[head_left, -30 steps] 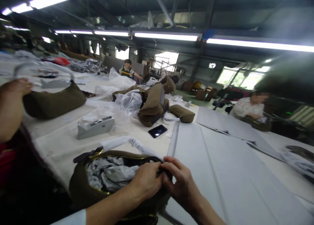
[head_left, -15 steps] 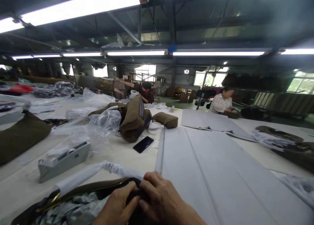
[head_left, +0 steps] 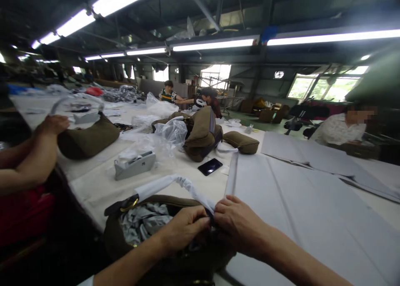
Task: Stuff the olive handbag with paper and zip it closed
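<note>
At the far left, a co-worker's hand [head_left: 53,124] is rested on a second olive bag [head_left: 89,138], whose handle is wrapped in clear plastic. Further right on the table [head_left: 93,182], a grey tape dispenser [head_left: 135,165] lies near crumpled plastic wrap [head_left: 168,132], with a heap of olive bags [head_left: 201,134] and a black phone [head_left: 210,166] behind.

At the near edge an olive bag [head_left: 118,240] is stood open, stuffed with grey tissue paper [head_left: 140,221]; its handle [head_left: 168,182] is wrapped in white paper. The left hand [head_left: 184,230] is closed, fingers pinched on the bag's rim at the right end, where the wrapped handle is joined. The right hand [head_left: 239,223] is curled shut at the same spot, touching the left. What exactly is pinched cannot be told.

The step in hand is judged to be the finishing of that end of the bag's mouth; a steady pinch with both hands seems called for next. To the right, grey paper sheets [head_left: 281,194] are spread.
</note>
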